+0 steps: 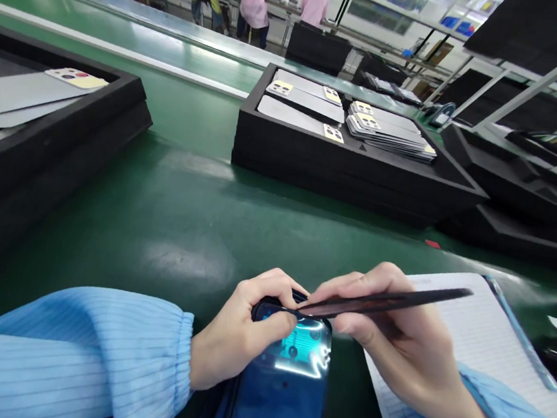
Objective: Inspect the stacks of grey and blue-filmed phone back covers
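Observation:
My left hand is closed around the top end of a glossy blue phone back cover. Its thumb presses on the front near the camera area, and dark edges of further pieces show behind and beside the cover. Between the thumb and fingers of my right hand is a thin dark glossy panel, seen almost edge-on. The panel's left end meets the cover's top edge close to my left fingertips. Its exact kind is unclear at this angle.
A black tray with stacked silver phone back panels stands ahead on the green table. Another black tray is at left. Lined paper lies under my right forearm. Dark trays stand at right; people work beyond.

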Available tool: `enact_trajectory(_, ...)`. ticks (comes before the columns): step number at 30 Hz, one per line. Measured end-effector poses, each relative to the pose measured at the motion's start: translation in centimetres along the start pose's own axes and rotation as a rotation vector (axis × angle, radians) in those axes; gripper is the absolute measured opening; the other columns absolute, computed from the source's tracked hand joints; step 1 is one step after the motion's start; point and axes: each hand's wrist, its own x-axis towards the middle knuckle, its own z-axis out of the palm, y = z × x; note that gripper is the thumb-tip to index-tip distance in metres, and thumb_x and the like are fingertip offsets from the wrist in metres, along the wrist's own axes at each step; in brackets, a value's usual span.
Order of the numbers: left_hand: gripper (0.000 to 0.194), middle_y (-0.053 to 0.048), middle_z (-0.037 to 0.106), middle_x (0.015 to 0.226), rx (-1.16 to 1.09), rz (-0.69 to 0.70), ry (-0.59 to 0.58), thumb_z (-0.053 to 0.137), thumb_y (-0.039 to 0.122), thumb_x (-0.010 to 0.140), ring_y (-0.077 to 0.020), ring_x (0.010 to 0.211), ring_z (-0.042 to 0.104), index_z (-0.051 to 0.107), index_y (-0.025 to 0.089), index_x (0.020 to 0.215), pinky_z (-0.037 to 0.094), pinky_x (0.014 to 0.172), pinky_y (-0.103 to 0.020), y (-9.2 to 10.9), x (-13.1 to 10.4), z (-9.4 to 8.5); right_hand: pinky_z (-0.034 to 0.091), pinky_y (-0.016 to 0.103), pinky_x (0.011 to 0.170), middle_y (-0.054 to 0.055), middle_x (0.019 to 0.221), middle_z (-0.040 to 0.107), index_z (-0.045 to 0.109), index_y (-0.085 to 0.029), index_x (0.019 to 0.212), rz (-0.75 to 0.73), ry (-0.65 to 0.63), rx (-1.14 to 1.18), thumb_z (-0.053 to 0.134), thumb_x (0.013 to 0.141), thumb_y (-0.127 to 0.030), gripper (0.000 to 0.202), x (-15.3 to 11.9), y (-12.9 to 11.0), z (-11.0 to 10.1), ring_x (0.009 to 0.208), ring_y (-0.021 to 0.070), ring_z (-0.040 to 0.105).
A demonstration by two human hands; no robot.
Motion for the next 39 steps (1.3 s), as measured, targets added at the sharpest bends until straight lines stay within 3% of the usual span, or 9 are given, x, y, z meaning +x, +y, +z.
enact_trajectory(9, 0.009, 0.0, 0.055, 0.088, 0.002, 0.002, 0.012, 0.052, 0.012, 0.07, -0.0132, 0.082, 0.05, 0.05, 0.017, 0.063, 0.035, 0.073, -0.025, 0.25, 0.08, 0.12, 0.053, 0.025, 0.066, -0.001, 0.087, 0.061, 0.05, -0.031, 0.096, -0.028, 0.006, -0.001, 0.056, 0.081, -0.015, 0.022, 0.26, 0.19, -0.07, 0.081, 0.0159, 0.063)
enact_trajectory(20, 0.007, -0.002, 0.056, 0.092, 0.022, -0.012, 0.015, 0.052, 0.014, 0.07, -0.0154, 0.084, 0.051, 0.053, 0.017, 0.065, 0.036, 0.075, -0.028, 0.16, -0.08, 0.04, 0.052, 0.029, 0.063, 0.002, 0.083, 0.06, 0.055, -0.026, 0.091, 0.062, -0.031, 0.075, 0.051, 0.085, -0.025, 0.007, 0.32, 0.26, -0.44, 0.075, 0.0177, 0.063)
enact_trajectory(27, 0.008, -0.001, 0.055, 0.092, 0.037, -0.011, 0.015, 0.052, 0.012, 0.07, -0.0141, 0.082, 0.05, 0.053, 0.017, 0.064, 0.035, 0.074, -0.027, 0.24, 0.1, 0.05, 0.052, 0.026, 0.06, 0.002, 0.081, 0.055, 0.059, -0.026, 0.09, 0.031, 0.094, -0.017, 0.054, 0.083, -0.023, 0.009, 0.49, 0.05, 0.08, 0.071, 0.016, 0.062)
enact_trajectory(39, 0.009, 0.0, 0.055, 0.089, 0.024, 0.008, 0.019, 0.052, 0.011, 0.071, -0.0131, 0.083, 0.051, 0.051, 0.017, 0.065, 0.036, 0.075, -0.025, 0.16, 0.05, 0.07, 0.052, 0.03, 0.061, 0.002, 0.081, 0.058, 0.057, -0.027, 0.09, 0.031, 0.077, 0.021, 0.054, 0.083, -0.023, 0.008, 0.42, 0.47, 0.31, 0.072, 0.0177, 0.062)
